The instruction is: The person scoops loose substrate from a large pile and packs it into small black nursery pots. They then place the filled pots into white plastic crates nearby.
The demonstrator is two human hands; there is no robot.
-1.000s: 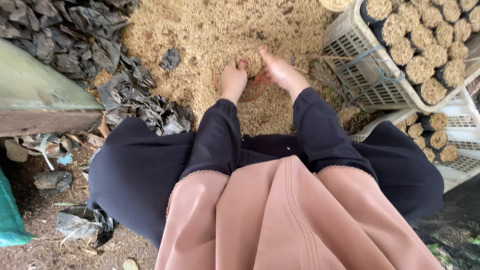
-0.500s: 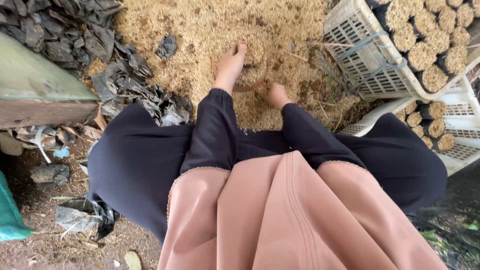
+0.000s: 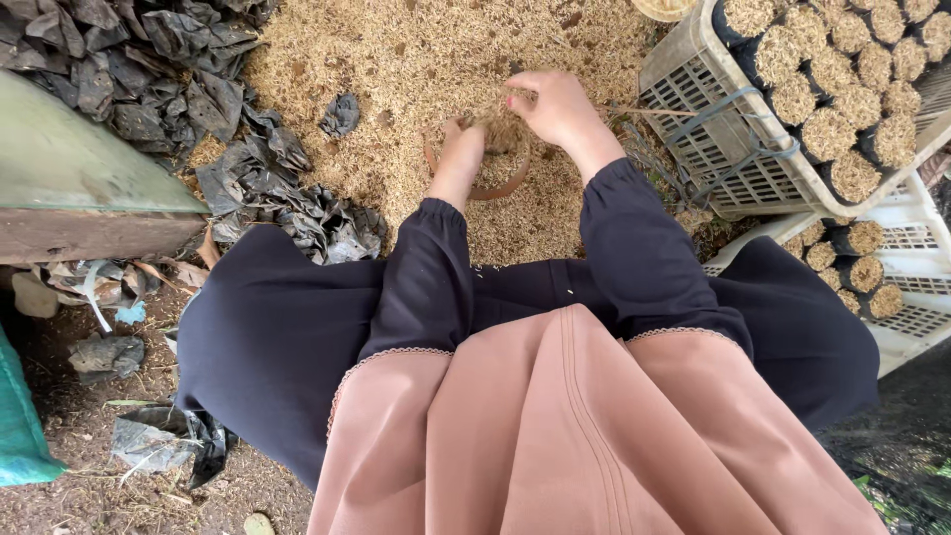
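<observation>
- Head view, centre: the left hand [image 3: 464,149] reaches down into a heap of sawdust-like husk [image 3: 416,69]; its fingers are sunk in the loose material beside a small bag [image 3: 500,163], so whether they are spread or closed cannot be told.
- Head view, centre right: the right hand [image 3: 555,107] hovers just above the bag, fingers curled together around a clump of husk held over the bag's open mouth.
- The small bag sits on the husk heap between the two hands; a brown curved rim marks its opening, and it is partly filled with the same pale material.
- Upper left: a pile of crumpled black plastic bags [image 3: 149,59] lies against the heap, with one loose black bag [image 3: 341,114] apart on the husk.
- Left edge: a green-topped board [image 3: 69,168] runs beside the black pile.
- Upper right: a grey plastic crate [image 3: 693,109] holds rows of filled dark bags [image 3: 842,69], upright and packed close; a white crate [image 3: 906,297] below it holds more.
- Foreground: dark sleeves and a pink garment [image 3: 575,436] cover the lower frame.
</observation>
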